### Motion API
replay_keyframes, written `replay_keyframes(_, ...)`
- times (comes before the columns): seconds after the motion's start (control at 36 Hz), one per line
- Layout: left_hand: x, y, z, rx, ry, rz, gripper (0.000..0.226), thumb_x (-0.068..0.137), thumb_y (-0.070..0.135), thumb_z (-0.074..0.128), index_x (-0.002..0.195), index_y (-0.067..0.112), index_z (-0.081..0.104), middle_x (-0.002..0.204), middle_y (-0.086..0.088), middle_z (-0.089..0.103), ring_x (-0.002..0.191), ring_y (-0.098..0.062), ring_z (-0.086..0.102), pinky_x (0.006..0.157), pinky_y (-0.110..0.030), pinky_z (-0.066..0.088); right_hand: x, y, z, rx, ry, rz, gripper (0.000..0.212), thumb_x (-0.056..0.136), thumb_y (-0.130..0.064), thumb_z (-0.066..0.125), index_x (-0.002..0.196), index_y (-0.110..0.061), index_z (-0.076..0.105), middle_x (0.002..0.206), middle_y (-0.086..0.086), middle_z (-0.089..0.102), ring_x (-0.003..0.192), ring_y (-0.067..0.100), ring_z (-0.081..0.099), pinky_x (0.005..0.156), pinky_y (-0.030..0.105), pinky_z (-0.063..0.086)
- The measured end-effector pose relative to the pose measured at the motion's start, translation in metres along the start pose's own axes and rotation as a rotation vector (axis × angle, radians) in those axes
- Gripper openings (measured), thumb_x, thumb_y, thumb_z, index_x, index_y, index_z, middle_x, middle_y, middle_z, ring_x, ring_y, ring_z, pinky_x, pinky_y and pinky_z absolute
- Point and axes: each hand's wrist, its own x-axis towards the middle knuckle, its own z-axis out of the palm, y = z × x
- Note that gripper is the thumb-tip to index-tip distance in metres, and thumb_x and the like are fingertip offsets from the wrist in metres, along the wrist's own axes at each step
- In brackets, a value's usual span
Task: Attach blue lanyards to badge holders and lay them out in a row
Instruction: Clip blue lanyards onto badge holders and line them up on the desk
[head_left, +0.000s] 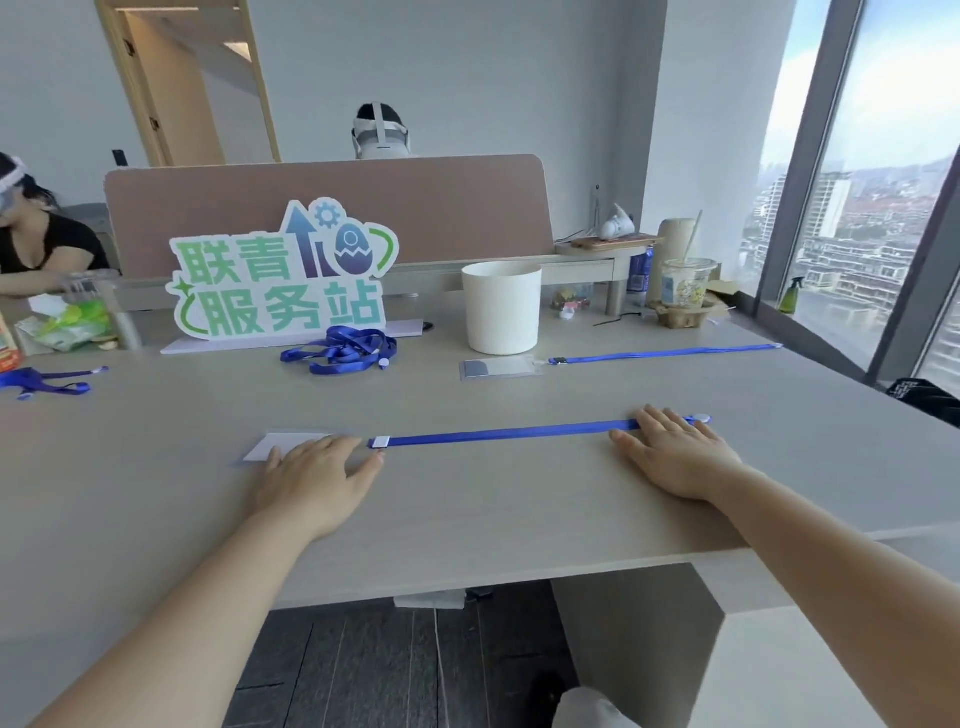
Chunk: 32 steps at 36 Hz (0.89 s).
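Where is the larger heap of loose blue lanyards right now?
Head view: the lanyard heap lies left of centre on the far side of the table, just in front of the green sign and left of the white bucket.

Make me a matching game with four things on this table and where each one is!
Things:
1. white bucket
2. tangled lanyards
3. left hand
4. right hand

Places:
A. flat on the right end of the near lanyard
B. in front of the green sign
C. on the near badge holder
D. just behind the far badge holder

Pairs: 1-D, 2-B, 3-C, 4-A
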Motion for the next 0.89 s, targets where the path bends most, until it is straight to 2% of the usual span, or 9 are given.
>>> replay_keyframes(0.14,-0.002,0.028,0.002,0.006,0.018,0.061,0.058,0.093,0.063,0.024,0.143,0.035,0.035,0.152,0.014,0.032,0.137,-0.019,0.032,0.113,-0.037,0.022,0.006,0.027,0.001,0.021,0.053,0.043,0.069,0.091,-0.065,0.016,0.143,-0.021,0.028,0.153,-0.002,0.025,0.144,0.015,0.015,0.117,0.035,0.011)
replay_keyframes(0.22,-0.003,0.045,0.003,0.005,0.004,0.122,0.056,0.094,0.061,0.025,0.145,0.039,0.03,0.153,0.016,0.027,0.138,-0.018,0.028,0.114,-0.033,0.019,0.011,0.035,0.0,0.025,0.108,0.078,0.07,0.094,-0.06,0.019,0.15,-0.018,0.013,0.16,-0.001,0.004,0.147,0.017,0.0,0.12,0.036,0.001)
replay_keyframes(0.28,-0.002,0.057,0.005,-0.015,-0.014,0.16,0.054,0.094,0.06,0.025,0.145,0.041,0.028,0.153,0.016,0.026,0.139,-0.018,0.025,0.114,-0.033,0.018,0.015,0.034,-0.002,0.042,0.148,0.051,0.065,0.097,-0.054,0.019,0.151,-0.02,0.011,0.16,-0.002,0.0,0.147,0.017,-0.003,0.12,0.036,-0.001)
replay_keyframes(0.39,0.0,0.09,0.009,-0.03,-0.04,0.224,0.051,0.096,0.056,0.026,0.146,0.042,0.026,0.152,0.012,0.026,0.138,-0.016,0.024,0.112,-0.031,0.02,0.018,0.014,0.001,0.173,0.129,-0.033,0.062,0.097,-0.053,0.019,0.15,-0.021,0.017,0.16,-0.003,0.007,0.147,0.018,0.003,0.119,0.037,0.003)
replay_keyframes(0.53,0.002,0.121,0.013,-0.076,-0.074,0.26,0.053,0.097,0.055,0.025,0.147,0.039,0.022,0.151,0.008,0.026,0.139,-0.018,0.021,0.112,-0.033,0.021,0.015,0.003,0.005,0.062,0.052,-0.117,0.058,0.096,-0.057,0.014,0.142,-0.026,0.032,0.154,-0.006,0.024,0.144,0.018,0.013,0.118,0.04,0.009)
replay_keyframes(0.58,0.002,0.125,0.014,-0.112,-0.058,0.268,0.054,0.096,0.055,0.028,0.146,0.034,0.027,0.151,0.008,0.028,0.139,-0.018,0.023,0.112,-0.033,0.022,0.017,0.01,0.003,0.042,0.04,-0.113,0.058,0.095,-0.059,0.013,0.139,-0.028,0.034,0.151,-0.009,0.029,0.142,0.017,0.017,0.117,0.041,0.011)
replay_keyframes(0.67,0.002,0.121,0.014,-0.119,0.009,0.263,0.046,0.096,0.052,0.034,0.132,0.026,0.045,0.143,0.01,0.04,0.132,-0.018,0.032,0.108,-0.03,0.026,0.021,0.027,-0.002,0.009,0.021,-0.074,0.059,0.095,-0.059,0.012,0.144,-0.029,0.028,0.154,-0.009,0.022,0.145,0.019,0.011,0.117,0.043,0.008)
replay_keyframes(0.83,0.001,0.119,0.014,-0.098,-0.054,0.253,0.042,0.096,0.055,0.029,0.135,0.044,0.041,0.147,0.013,0.03,0.134,-0.017,0.027,0.112,-0.033,0.023,0.03,0.057,-0.01,-0.038,0.02,0.044,0.058,0.094,-0.06,0.011,0.146,-0.037,0.019,0.16,-0.005,0.002,0.147,0.022,-0.001,0.118,0.045,0.0)
replay_keyframes(0.89,0.004,0.124,0.015,-0.106,-0.065,0.245,0.043,0.095,0.057,0.029,0.136,0.049,0.038,0.148,0.01,0.025,0.136,-0.017,0.023,0.113,-0.034,0.021,0.029,0.056,-0.01,-0.035,0.084,0.05,0.054,0.096,-0.057,0.013,0.145,-0.038,0.024,0.159,-0.004,0.009,0.147,0.021,0.003,0.119,0.044,0.003)
